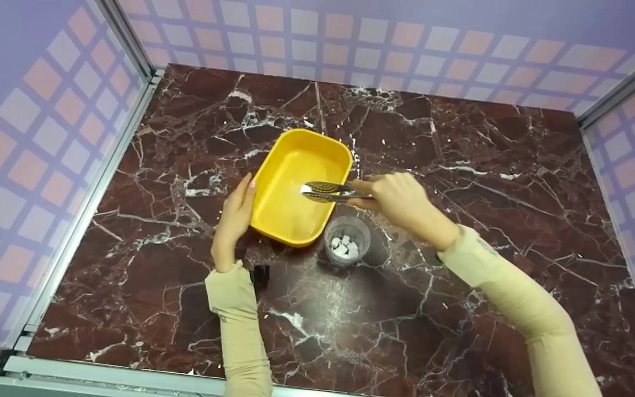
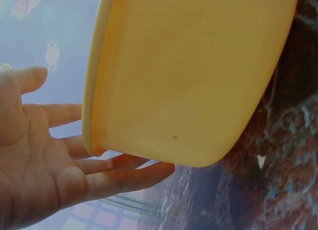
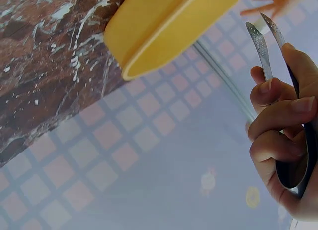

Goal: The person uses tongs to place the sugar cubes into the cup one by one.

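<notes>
In the head view, a yellow plastic tub (image 1: 281, 220) stands mid-table. My left hand (image 1: 235, 212) lies along its left side; in the left wrist view its fingers (image 2: 124, 183) are extended and touch the tub's outer wall near the rim. With my right hand (image 1: 400, 201) I grip a pair of dark metal tongs (image 1: 323, 186) with perforated tips, seen also in the right wrist view as curved tongs (image 3: 258, 43). The tips hang over the tub with a small white cube (image 1: 305, 189) between them. Just right of the tub stands a clear plastic cup (image 1: 366, 242) holding several white cubes (image 1: 345, 248).
Dark red marbled tabletop (image 1: 494, 220) surrounds everything, with white veins and specks. Purple walls with a pink and white checked pattern (image 1: 334, 47) enclose the back and sides. A small black object (image 1: 261, 274) sits at the left sleeve's cuff.
</notes>
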The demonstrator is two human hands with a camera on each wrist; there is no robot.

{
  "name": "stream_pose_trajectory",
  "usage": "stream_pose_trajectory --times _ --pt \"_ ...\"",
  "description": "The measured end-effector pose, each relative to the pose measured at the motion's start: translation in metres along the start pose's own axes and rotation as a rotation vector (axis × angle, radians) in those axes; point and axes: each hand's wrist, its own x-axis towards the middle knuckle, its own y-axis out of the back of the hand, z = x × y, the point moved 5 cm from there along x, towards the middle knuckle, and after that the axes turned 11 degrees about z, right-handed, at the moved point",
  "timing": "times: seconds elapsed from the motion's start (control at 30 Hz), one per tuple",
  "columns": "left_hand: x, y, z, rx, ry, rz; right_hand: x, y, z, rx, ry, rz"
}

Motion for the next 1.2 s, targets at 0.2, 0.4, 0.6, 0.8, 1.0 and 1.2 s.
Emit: stream_pose_trajectory --times 0.2,0.4,0.6,0.8,1.0,1.2 --pt "0.0 0.001 0.0 0.003 -0.002 -0.005 -0.025 0.018 0.005 0.02 0.021 0.106" --pt "-0.001 0.001 0.0 0.007 -0.002 -0.001 -0.05 0.027 0.004 0.023 0.033 0.149" --pt "-0.001 0.0 0.001 0.003 -0.006 -0.005 -0.072 0.025 0.005 -0.027 0.03 0.156" --pt "-0.001 -0.001 0.001 0.002 -0.012 -0.004 -0.086 0.015 0.005 -0.025 0.026 0.13" --pt "0.0 -0.002 0.0 0.003 -0.009 -0.012 -0.091 0.01 0.007 -0.013 0.01 0.11" --pt "0.0 0.0 0.0 0.0 -0.023 -0.001 -0.093 0.012 0.009 -0.003 0.01 0.15"
